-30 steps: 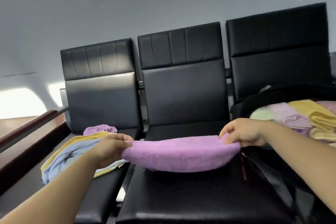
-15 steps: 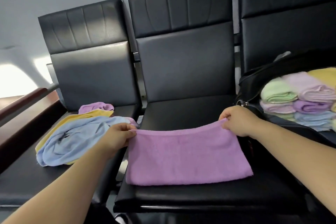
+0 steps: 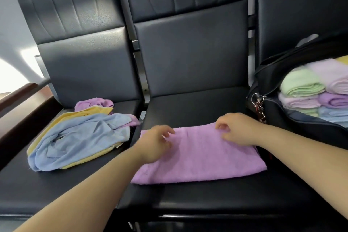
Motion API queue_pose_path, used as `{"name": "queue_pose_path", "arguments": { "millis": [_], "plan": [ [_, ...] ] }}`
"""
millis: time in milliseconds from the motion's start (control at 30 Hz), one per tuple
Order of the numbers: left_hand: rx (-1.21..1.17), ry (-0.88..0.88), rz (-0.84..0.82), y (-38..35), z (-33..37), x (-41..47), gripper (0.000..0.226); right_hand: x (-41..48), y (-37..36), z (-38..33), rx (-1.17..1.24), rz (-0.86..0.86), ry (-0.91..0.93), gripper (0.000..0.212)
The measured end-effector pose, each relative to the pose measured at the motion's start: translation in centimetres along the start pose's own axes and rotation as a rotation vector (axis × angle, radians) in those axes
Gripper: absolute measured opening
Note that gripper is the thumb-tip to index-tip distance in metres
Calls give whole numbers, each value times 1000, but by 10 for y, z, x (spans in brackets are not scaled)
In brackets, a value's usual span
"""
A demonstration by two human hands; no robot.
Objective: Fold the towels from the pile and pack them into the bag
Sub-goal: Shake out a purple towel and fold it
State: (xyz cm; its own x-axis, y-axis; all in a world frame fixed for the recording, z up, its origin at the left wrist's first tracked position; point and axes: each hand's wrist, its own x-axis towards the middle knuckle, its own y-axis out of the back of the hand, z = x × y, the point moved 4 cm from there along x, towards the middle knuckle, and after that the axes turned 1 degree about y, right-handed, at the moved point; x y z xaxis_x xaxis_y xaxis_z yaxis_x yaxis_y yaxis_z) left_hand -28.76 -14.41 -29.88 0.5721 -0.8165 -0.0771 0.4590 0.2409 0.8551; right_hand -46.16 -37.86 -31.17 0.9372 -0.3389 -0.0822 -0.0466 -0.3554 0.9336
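A purple towel [image 3: 199, 154] lies folded flat on the middle black seat [image 3: 188, 111]. My left hand [image 3: 155, 144] hovers over its far left corner with loose, blurred fingers and grips nothing. My right hand [image 3: 238, 130] rests on the far right part of the towel, fingers loosely curled. The pile of unfolded towels [image 3: 77, 141], blue over yellow with a purple one behind, sits on the left seat. The open black bag [image 3: 293, 124] stands on the right seat and holds several folded towels [image 3: 303, 84] in green, pink, purple and blue.
Three black padded chairs stand in a row against a grey wall. A metal key ring and clip [image 3: 259, 103] hang from the bag's near corner. A dark wooden rail [image 3: 22, 96] runs along the far left.
The towel went from held up in the air to lying flat on the middle seat. Both hands let go of its far corners and moved inward over it.
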Motion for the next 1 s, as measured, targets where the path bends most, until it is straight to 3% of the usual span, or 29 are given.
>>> {"name": "queue_pose_path", "arguments": {
  "millis": [100, 200, 333, 467, 567, 900, 1000],
  "plan": [
    [143, -85, -203, -33, 19, -11, 41, -10, -7, -2, -46, -59, 42, 27],
    [335, -70, -244, -45, 24, -6, 52, -21, -5, 1, -74, -55, 21, 29],
    [494, -34, -189, -49, 36, 19, 54, -44, -3, -13, -189, -114, -15, 30],
    [523, 51, 40, -44, 37, 38, 48, -68, -8, -34, -77, -132, 31, 33],
    [367, 126, 95, -43, 32, 26, 49, -75, -13, -35, 58, -94, 18, 29],
    [-415, -102, -379, -58, 62, -66, 32, -93, -24, -25, 177, -41, 51, 28],
    [-489, -149, -285, -45, 66, -72, 37, -102, -23, -28, 185, -72, 78, 44]
  ]
}}
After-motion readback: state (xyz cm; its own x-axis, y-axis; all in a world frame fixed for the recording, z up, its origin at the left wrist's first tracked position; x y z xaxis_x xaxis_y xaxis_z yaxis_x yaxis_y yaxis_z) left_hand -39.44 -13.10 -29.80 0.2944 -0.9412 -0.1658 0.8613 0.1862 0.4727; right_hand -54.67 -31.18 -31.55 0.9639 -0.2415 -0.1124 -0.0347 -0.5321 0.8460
